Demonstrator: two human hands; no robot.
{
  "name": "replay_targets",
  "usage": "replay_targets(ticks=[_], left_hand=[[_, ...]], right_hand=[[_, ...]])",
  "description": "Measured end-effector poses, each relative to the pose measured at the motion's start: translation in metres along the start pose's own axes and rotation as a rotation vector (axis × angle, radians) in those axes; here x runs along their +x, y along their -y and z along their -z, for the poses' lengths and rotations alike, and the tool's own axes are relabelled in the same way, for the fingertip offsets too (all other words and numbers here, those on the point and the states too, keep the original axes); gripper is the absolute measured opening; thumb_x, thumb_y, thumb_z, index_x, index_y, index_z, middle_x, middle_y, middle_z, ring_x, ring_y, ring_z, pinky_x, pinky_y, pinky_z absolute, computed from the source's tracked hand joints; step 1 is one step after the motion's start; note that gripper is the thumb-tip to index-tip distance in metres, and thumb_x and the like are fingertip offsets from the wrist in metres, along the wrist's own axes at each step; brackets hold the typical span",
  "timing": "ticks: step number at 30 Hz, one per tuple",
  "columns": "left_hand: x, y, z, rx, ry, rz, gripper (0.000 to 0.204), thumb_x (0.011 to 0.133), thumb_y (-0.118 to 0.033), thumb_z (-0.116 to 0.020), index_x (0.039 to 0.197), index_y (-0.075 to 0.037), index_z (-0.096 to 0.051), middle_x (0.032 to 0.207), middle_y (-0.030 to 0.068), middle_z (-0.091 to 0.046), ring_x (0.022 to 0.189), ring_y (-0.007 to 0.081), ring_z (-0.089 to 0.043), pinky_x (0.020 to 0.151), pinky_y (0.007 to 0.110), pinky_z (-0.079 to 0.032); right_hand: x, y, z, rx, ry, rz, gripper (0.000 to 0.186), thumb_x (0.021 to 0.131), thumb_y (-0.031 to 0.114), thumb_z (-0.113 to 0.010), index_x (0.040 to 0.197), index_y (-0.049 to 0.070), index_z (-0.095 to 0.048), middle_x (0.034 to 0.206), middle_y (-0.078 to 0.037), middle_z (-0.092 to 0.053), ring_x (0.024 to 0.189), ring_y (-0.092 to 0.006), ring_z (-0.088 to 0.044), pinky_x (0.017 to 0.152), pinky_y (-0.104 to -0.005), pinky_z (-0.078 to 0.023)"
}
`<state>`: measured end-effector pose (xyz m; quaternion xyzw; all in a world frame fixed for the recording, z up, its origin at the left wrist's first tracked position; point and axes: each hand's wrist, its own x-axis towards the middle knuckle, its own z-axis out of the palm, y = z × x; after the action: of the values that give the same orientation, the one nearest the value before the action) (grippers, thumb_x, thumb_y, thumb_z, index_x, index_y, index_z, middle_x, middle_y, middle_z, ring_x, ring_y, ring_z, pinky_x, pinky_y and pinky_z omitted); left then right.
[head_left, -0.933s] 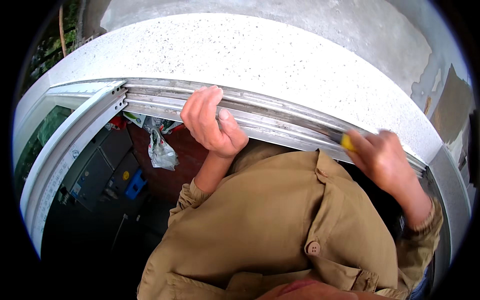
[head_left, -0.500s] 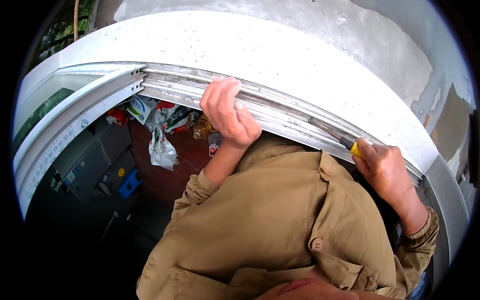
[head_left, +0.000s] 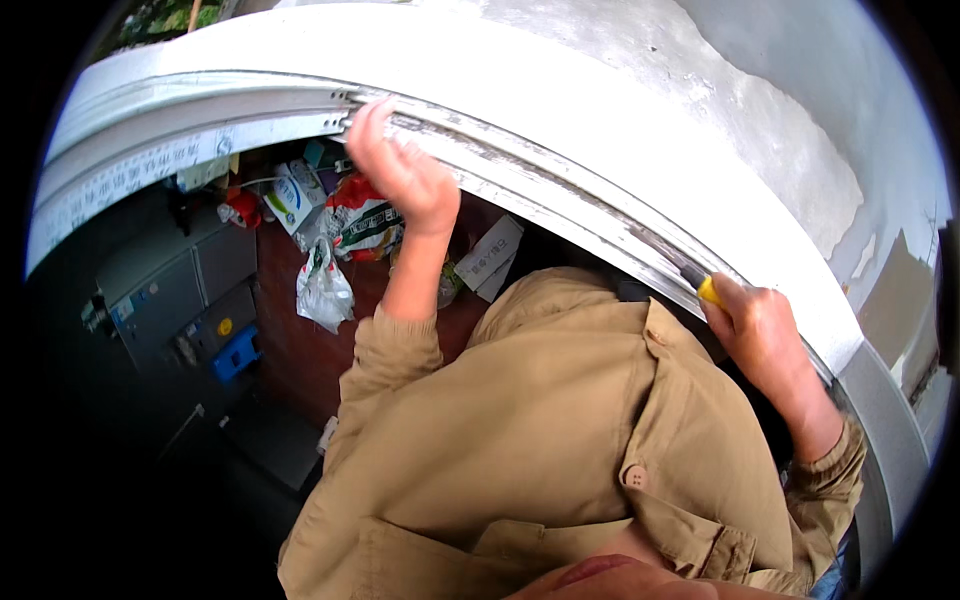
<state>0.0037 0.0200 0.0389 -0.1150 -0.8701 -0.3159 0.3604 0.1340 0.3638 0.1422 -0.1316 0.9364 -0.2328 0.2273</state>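
Observation:
My right hand (head_left: pixel 762 325) is closed around the yellow and black handle of a screwdriver (head_left: pixel 709 289). Its thin shaft points up and left, along the grooves of a white metal window track (head_left: pixel 540 175); the tip is hard to make out against the dirt there. My left hand (head_left: pixel 408 180) is raised at the track, beside the end of a sliding window sash (head_left: pixel 215 138). Its fingers are stretched out and slightly blurred, with nothing seen in them. Whether the fingertips touch the sash end or the track I cannot tell.
A white sill (head_left: pixel 590 100) runs beyond the track, up to a grey plastered wall (head_left: pixel 740 120). Below, inside, plastic bags (head_left: pixel 325 285), a white carton (head_left: pixel 293 197) and printed card (head_left: pixel 490 258) lie on a reddish surface. Grey cabinets (head_left: pixel 165 300) stand at left.
My left hand has left its spot on the track, moved up and left, and straightened its fingers. The view has shifted, and the sash end appears farther right. My right hand keeps the screwdriver at the track.

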Motion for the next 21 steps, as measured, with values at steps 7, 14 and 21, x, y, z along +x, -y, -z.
replay_targets(ticks=[7,14,21], left_hand=[[0.002,0.004,-0.016,0.012,0.122,0.046,0.034,0.088,0.0,-0.045,0.12,0.003,-0.055,0.117,0.0205,-0.053,0.112,0.0353,-0.052,0.1,0.044,-0.04],[-0.002,0.008,-0.01,0.035,0.095,0.06,0.028,0.087,0.0,-0.048,0.113,0.001,-0.058,0.099,0.0159,-0.06,0.097,0.0345,-0.055,0.09,0.043,-0.043],[-0.002,0.005,-0.012,-0.018,0.114,0.091,0.031,0.081,0.002,-0.048,0.11,0.001,-0.058,0.095,0.015,-0.06,0.094,0.035,-0.055,0.088,0.044,-0.044]], right_hand=[[0.104,0.051,-0.04,0.092,-0.051,0.16,0.021,0.091,0.02,-0.061,0.087,0.0,-0.057,0.062,-0.019,-0.061,0.058,-0.0383,-0.062,0.054,-0.0483,-0.05],[0.034,0.022,-0.013,0.001,-0.023,-0.02,0.016,0.087,0.016,-0.066,0.083,0.001,-0.061,0.062,-0.02,-0.061,0.061,-0.0387,-0.063,0.057,-0.047,-0.051],[0.057,0.037,-0.035,0.073,-0.078,0.018,0.018,0.088,0.017,-0.065,0.083,0.001,-0.061,0.064,-0.021,-0.061,0.061,-0.039,-0.063,0.057,-0.0479,-0.051]])
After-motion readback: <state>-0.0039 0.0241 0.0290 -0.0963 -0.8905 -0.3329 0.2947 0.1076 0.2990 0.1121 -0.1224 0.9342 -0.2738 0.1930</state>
